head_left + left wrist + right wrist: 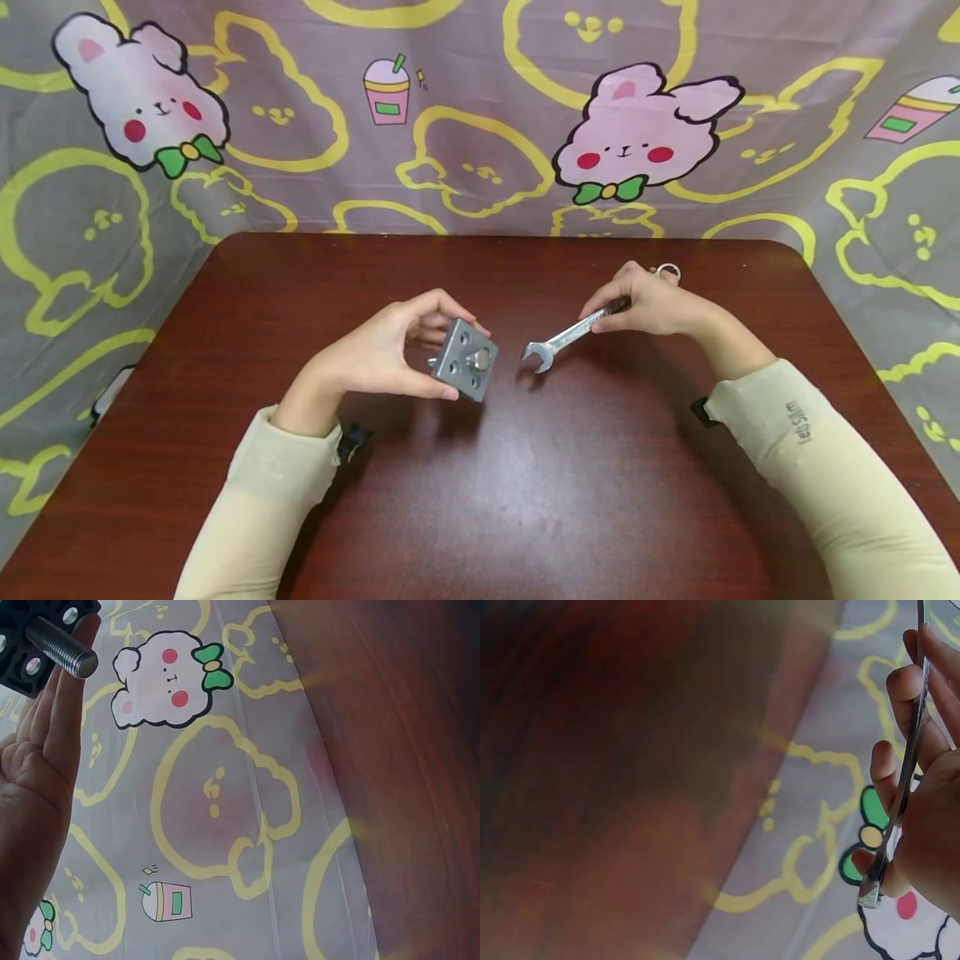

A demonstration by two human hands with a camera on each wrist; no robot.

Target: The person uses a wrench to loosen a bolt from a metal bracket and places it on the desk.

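Observation:
My left hand (382,350) grips a square grey metal plate (467,358) by its edges, thumb below and fingers above. Several holes pierce the plate, and a hex bolt (480,359) passes through its middle. The bolt's threaded shank (64,649) sticks out of the plate's back side in the left wrist view. In my right hand (647,302) is a combination wrench (572,335), held by its handle above the table. Its open end points toward the plate, a short gap apart. The ring end shows behind the hand.
A dark reddish-brown table (525,500) lies beneath both hands. Behind it and at both sides hangs a grey-mauve cloth (480,75) printed with rabbits, cups and yellow outlines. Dark wrist-camera mounts (354,442) sit at both sleeve cuffs.

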